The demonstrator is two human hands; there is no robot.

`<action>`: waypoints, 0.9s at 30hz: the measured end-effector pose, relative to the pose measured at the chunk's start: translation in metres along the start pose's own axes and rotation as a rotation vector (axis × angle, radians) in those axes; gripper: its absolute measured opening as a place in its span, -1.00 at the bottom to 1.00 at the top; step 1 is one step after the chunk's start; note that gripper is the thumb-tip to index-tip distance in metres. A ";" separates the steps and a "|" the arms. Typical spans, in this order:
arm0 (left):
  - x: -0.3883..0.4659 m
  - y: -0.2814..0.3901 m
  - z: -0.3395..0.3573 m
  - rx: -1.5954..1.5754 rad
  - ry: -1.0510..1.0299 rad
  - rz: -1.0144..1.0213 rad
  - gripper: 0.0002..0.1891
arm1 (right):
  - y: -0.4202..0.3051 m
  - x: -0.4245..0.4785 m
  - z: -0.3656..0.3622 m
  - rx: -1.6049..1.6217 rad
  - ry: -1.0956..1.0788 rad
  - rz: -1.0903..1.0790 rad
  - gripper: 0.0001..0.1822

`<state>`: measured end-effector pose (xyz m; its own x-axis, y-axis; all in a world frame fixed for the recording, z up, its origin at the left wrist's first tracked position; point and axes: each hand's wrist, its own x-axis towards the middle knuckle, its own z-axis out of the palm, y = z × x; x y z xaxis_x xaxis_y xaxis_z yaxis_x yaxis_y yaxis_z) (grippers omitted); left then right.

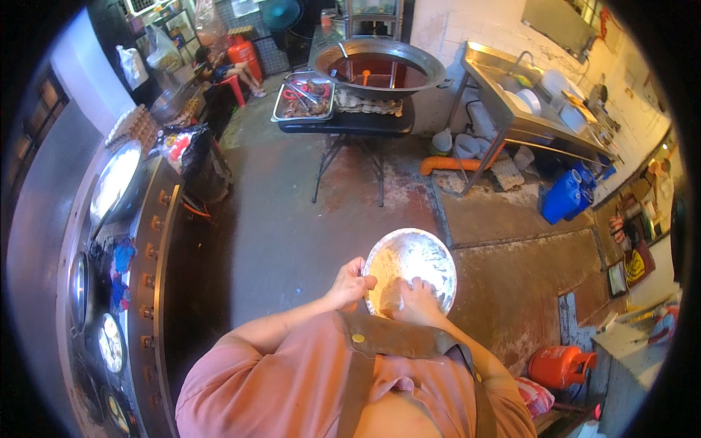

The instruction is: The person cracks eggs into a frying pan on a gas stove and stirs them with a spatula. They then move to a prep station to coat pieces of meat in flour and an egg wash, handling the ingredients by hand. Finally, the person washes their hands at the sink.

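Observation:
My left hand [353, 283] grips the left rim of a round metal bowl [446, 257], thumb over the edge. The bowl is tipped so that its inside faces up toward me. Tan powder or crumbs [385, 274] coat its left side and bottom, while whitish smears cover the shiny right side. My right hand [420, 301] reaches inside, low in the bowl, against the edge of the tan material. Its fingers bend over the inner surface, and whether they hold any powder cannot be made out.
Ahead, a folding table [345, 125] carries a big wok [432, 82] of dark red liquid and a metal tray [279, 109] with tongs. A stove [156, 263] with pans runs along the left. A steel sink [493, 104] is at right. A person [241, 71] sits far left; a red gas cylinder [556, 367] stands low right.

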<state>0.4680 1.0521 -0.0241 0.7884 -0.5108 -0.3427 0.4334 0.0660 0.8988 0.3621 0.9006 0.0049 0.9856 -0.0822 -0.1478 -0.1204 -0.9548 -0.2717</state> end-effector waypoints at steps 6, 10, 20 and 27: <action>0.034 0.022 -0.066 -0.046 0.206 -0.049 -0.83 | 0.017 0.115 0.098 0.385 -0.238 -0.595 -0.60; 0.062 0.050 -0.139 -0.228 0.358 0.017 -0.77 | -0.057 0.208 0.049 0.263 -0.303 -0.807 -0.64; 0.142 0.163 -0.296 -0.294 0.446 0.120 -0.72 | -0.174 0.404 0.015 0.319 -0.454 -0.975 -0.66; 0.261 0.216 -0.411 -0.289 0.472 0.205 -0.65 | -0.208 0.598 0.064 0.403 -0.407 -1.189 -0.68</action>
<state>0.9467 1.2857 -0.0314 0.9489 -0.0310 -0.3142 0.3011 0.3879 0.8711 0.9687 1.0683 -0.0875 0.4161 0.9011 0.1216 0.6920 -0.2271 -0.6852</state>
